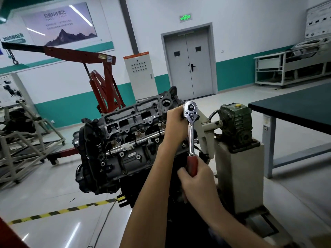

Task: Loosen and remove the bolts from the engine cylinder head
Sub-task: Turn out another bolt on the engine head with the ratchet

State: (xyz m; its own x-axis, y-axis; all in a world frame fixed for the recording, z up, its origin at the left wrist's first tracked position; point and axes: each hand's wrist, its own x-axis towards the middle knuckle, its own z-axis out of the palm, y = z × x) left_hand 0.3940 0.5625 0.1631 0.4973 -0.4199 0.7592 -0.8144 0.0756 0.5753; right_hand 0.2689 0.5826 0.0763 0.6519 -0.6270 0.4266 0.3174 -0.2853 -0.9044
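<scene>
The ratchet (pixel 191 133) was held at the right end of the tilted engine cylinder head (pixel 129 122); the right hand (pixel 196 178) was clamped round its red handle, and the left hand (pixel 176 120) was curled about its head. Loosening was judged barely begun: several bolts (pixel 138 157) appeared seated, none lying removed. A green exit sign (pixel 185 17) was noted, "2026年02月" was faintly read on a banner (pixel 13 38), and no tool brand was legible

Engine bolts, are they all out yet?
Not yet. The cylinder head is uncovered on top. The right hand grips the ratchet by its red handle while the left hand holds its head. Bolts still show in the metal, so more remain.
</scene>
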